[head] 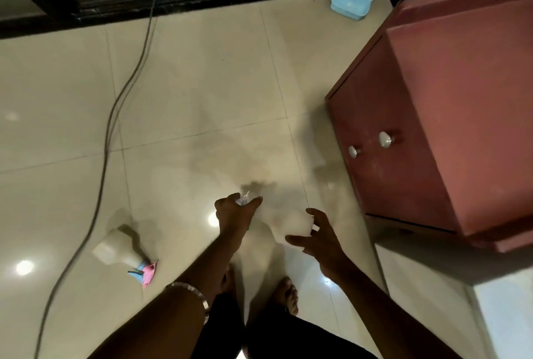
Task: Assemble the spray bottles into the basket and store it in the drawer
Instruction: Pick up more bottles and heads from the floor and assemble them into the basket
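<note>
Head view, looking down at a pale tiled floor (202, 84). Left hand (233, 213): held out near the middle of the view, fingers curled round the clear top of a whitish spray bottle (261, 231), whose blurred body hangs below the hand, above the floor. Right hand (320, 239): just right of that bottle, fingers spread and lightly bent toward its side; whether contact is made cannot be told, and nothing is gripped. A metal bangle (191, 293) is worn on the left forearm. Second spray bottle (119, 247): laid on its side on the floor at near left, white body pointing far-left, pink and blue trigger head (144, 269) at its near end. Blue basket (350, 2): set on the floor at far right, close to the dark skirting and the far corner of the cabinet, well apart from both bottles. Red-brown cabinet (450, 128): stood at right, front closed, two pale round knobs (385, 139) side by side. A grey cable (127, 87) is run across the floor from far centre to near left. Two bare feet (287, 293) are seen at the near edge.
</note>
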Demonstrator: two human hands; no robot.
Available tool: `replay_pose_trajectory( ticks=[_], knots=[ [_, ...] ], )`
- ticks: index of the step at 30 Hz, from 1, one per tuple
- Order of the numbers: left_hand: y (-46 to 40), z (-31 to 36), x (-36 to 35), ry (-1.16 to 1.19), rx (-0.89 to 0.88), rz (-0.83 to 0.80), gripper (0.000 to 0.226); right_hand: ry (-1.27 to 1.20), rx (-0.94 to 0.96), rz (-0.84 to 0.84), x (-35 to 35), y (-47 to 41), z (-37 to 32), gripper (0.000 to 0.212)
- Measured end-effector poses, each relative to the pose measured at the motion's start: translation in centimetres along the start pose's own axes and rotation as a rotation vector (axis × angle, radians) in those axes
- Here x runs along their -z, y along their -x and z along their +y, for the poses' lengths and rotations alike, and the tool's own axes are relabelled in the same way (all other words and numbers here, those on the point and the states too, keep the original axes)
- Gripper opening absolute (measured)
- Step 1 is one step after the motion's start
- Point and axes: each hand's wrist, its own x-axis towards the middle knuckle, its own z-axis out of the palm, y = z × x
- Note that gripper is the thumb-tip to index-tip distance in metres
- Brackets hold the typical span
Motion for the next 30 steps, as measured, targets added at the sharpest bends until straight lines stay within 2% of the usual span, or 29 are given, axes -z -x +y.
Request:
replay_pose_trajectory(
  ticks=[2,5,10,16,21,24,30],
  knots=[
    [4.9,3.7,2.2,-0.032,-0.112,0.008,0.063,0.038,0.010,0.008,0.1,4.7,-2.1,0.087],
    [10.4,7.8,4.2,-0.119,-0.303,0.023,0.062,0.153,0.092,0.003,0.4,9.6,-4.5,0.075],
    [19.6,13.1,5.7,-0.209,-0.595,0.012,0.061,0.218,0.180,0.113,1.2,16.4,-6.9,0.097],
    [29.9,18.9,5.9,-0.335,-0.969,-0.076,0.055,0.239,0.265,0.217,3.7,22.5,-9.2,0.109],
    [38.4,22.3,5.0,-0.478,-1.224,-0.157,0.059,0.139,0.300,0.287,6.3,28.5,-10.9,0.086],
    [43.0,23.2,4.5,-0.528,-1.359,-0.228,0.062,-0.018,0.406,0.415,7.3,33.4,-10.9,0.081],
    [50.6,23.6,4.2,-0.605,-1.630,-0.389,0.054,-0.200,0.480,0.604,8.5,41.1,-10.4,0.082]
  ],
)
